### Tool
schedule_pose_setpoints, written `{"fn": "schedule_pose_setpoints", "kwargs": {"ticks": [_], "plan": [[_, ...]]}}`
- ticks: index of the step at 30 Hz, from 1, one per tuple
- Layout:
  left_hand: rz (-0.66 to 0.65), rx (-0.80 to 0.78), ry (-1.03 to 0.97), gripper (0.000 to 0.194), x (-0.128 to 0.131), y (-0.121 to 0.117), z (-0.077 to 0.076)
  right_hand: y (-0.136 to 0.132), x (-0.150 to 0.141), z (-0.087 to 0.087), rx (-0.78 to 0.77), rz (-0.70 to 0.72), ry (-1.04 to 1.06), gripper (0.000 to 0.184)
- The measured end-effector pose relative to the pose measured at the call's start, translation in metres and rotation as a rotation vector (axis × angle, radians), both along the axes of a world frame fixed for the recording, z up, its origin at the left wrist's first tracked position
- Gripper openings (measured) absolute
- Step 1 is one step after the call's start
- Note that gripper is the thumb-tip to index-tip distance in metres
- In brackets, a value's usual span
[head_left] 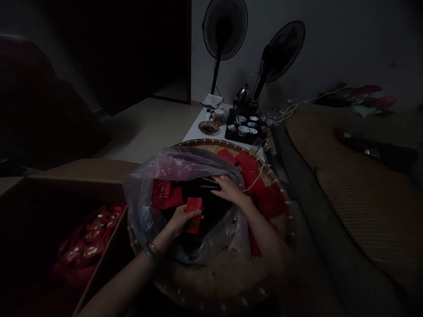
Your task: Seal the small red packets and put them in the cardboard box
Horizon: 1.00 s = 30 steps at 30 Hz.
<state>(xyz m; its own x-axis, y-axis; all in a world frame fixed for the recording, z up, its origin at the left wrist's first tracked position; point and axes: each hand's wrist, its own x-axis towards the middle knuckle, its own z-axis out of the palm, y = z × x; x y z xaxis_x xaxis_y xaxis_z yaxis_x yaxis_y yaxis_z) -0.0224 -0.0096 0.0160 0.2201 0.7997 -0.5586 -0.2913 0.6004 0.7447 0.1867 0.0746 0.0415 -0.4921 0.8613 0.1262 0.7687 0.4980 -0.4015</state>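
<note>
My left hand (180,219) is closed on a small red packet (194,214), held upright over an open clear plastic bag (158,176). My right hand (228,188) reaches into the same bag and its fingers pinch thin dark sticks (209,183). The bag holds dark contents and more red packets (165,193). It sits on a round woven bamboo tray (211,281). Loose red packets (251,169) lie on the tray to the right of the bag.
A cardboard box (109,169) at the left holds many red packets (89,242). Behind the tray stands a low white table (198,125) with a tea set (244,125) and a small basket (209,127). Two standing fans (224,31) are at the back. A sofa with a woven mat (363,185) runs along the right.
</note>
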Motion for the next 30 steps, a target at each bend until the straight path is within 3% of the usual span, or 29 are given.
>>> {"fn": "schedule_pose_setpoints", "kwargs": {"ticks": [7, 16, 21, 30], "plan": [[0.042, 0.029, 0.004, 0.046, 0.015, 0.007, 0.004, -0.003, 0.009, 0.019, -0.274, 0.148, 0.190, 0.049], [0.135, 0.071, -0.007, 0.042, 0.059, 0.016, -0.002, -0.004, 0.000, 0.011, -0.418, 0.027, 0.304, 0.036], [0.145, 0.089, -0.004, 0.042, 0.064, 0.016, -0.004, -0.003, -0.001, 0.010, -0.430, 0.020, 0.306, 0.026], [0.132, 0.061, -0.048, 0.041, 0.061, 0.016, -0.004, -0.006, -0.003, 0.011, -0.358, 0.014, 0.263, 0.024]]}}
